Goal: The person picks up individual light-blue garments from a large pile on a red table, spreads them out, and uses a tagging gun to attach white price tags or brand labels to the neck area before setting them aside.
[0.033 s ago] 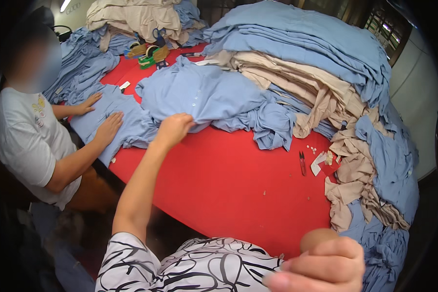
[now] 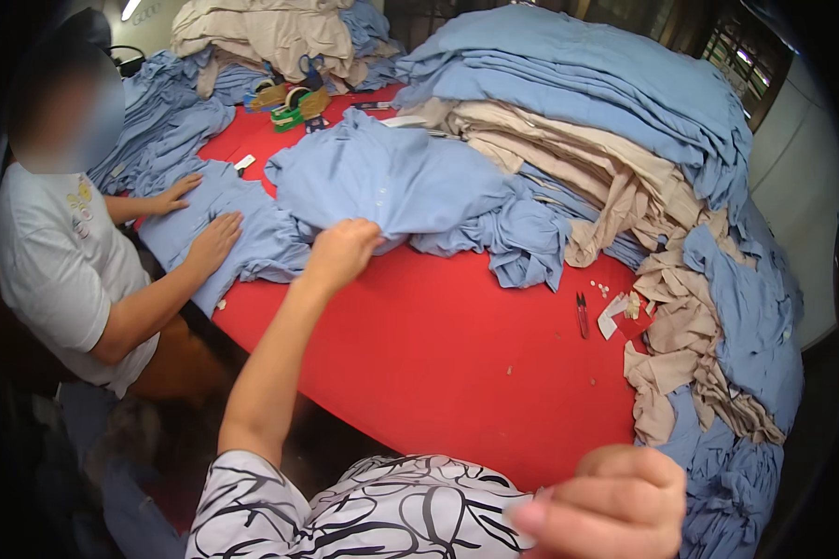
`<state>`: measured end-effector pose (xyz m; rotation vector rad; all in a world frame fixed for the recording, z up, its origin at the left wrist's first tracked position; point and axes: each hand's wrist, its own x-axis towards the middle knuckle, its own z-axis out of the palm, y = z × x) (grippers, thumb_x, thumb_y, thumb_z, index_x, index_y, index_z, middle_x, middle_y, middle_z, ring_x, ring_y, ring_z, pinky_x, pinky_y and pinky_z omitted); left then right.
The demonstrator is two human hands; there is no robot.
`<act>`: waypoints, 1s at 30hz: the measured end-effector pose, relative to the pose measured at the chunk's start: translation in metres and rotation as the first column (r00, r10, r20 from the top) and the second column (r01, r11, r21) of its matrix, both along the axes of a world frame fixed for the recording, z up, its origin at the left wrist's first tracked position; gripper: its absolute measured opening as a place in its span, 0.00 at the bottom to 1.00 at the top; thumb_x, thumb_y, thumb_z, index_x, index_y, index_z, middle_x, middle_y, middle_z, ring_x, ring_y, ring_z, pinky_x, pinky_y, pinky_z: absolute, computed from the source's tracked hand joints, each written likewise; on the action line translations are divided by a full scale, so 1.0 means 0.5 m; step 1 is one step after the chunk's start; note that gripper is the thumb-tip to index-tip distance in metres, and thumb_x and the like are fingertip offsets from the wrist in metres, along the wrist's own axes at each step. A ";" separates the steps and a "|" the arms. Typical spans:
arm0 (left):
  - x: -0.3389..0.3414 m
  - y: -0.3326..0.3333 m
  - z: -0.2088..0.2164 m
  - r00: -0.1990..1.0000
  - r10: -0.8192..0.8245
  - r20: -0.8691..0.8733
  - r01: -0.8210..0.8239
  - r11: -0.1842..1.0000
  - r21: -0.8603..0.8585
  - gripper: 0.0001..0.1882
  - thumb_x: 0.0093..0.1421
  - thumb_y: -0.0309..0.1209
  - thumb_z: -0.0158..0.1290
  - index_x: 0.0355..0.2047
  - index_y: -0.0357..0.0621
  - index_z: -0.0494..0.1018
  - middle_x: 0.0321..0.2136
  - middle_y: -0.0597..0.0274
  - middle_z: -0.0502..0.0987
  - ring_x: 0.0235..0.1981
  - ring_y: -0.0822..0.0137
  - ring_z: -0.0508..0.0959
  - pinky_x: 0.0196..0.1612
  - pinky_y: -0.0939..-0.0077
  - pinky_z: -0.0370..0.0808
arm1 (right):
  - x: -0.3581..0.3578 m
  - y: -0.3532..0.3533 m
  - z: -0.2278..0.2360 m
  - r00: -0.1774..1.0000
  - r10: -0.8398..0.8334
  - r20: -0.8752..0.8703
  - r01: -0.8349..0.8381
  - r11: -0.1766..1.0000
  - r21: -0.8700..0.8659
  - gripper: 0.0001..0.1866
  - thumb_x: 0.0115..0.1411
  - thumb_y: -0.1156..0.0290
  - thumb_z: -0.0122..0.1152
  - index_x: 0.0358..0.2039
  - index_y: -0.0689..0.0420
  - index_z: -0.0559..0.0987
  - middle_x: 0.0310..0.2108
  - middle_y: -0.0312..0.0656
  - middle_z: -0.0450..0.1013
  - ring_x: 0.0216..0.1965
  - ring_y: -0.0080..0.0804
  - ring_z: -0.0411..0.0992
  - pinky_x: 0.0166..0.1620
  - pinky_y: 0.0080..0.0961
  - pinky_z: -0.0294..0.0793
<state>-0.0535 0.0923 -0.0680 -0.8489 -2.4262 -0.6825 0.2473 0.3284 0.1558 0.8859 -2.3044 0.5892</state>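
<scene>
Garment (image 2: 401,172): pinched (blue) in left hand (image 2: 343,252)
Right hand (image 2: 615,503): curled by near edge of worktop (image 2: 429,345), cannot tell contents

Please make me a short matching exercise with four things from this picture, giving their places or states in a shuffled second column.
Column one
1. Left hand
2. Right hand
3. Red snips
4. Green tape dispenser

Column two
A. Lying beside a white slip
B. Toward the far side of the red tabletop, left of the tall cloth pile
C. Curled, at the picture's lower right
D. Gripping the near edge of a light-blue garment

Right pairs: 1-D, 2-C, 3-A, 4-B
</scene>
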 end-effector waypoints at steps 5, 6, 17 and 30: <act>0.326 0.009 0.076 0.968 -0.115 0.224 0.108 0.993 0.043 0.05 0.57 0.28 0.57 0.31 0.40 0.75 0.26 0.50 0.76 0.29 0.48 0.78 0.31 0.59 0.74 | -0.116 0.050 -0.189 0.889 -0.033 0.458 0.040 0.999 -0.005 0.15 0.60 0.70 0.61 0.46 0.63 0.79 0.38 0.48 0.77 0.36 0.43 0.77 0.38 0.33 0.75; 0.377 0.029 0.075 0.941 -0.144 0.307 0.115 0.987 0.109 0.08 0.59 0.31 0.58 0.34 0.39 0.76 0.26 0.50 0.77 0.29 0.50 0.79 0.31 0.61 0.75 | -0.130 0.084 -0.246 0.813 -0.150 0.563 0.118 0.989 0.092 0.14 0.61 0.72 0.59 0.45 0.64 0.78 0.39 0.50 0.77 0.38 0.47 0.76 0.40 0.35 0.76; 0.346 -0.139 -0.149 0.775 0.494 0.394 -0.620 0.716 0.321 0.08 0.63 0.24 0.52 0.40 0.34 0.78 0.38 0.51 0.81 0.40 0.61 0.82 0.45 0.72 0.76 | -0.326 0.141 -0.544 0.815 -0.217 0.537 0.429 0.849 -0.308 0.14 0.64 0.79 0.47 0.46 0.63 0.79 0.39 0.51 0.77 0.40 0.46 0.76 0.45 0.33 0.75; 0.460 -0.168 -0.243 0.867 0.275 0.415 -0.334 0.940 0.075 0.17 0.56 0.29 0.56 0.48 0.45 0.77 0.42 0.49 0.75 0.46 0.47 0.74 0.51 0.58 0.71 | -0.119 -0.042 -0.593 0.723 0.417 0.550 -0.379 0.906 -0.188 0.10 0.52 0.75 0.58 0.34 0.62 0.72 0.34 0.54 0.68 0.38 0.55 0.68 0.42 0.44 0.68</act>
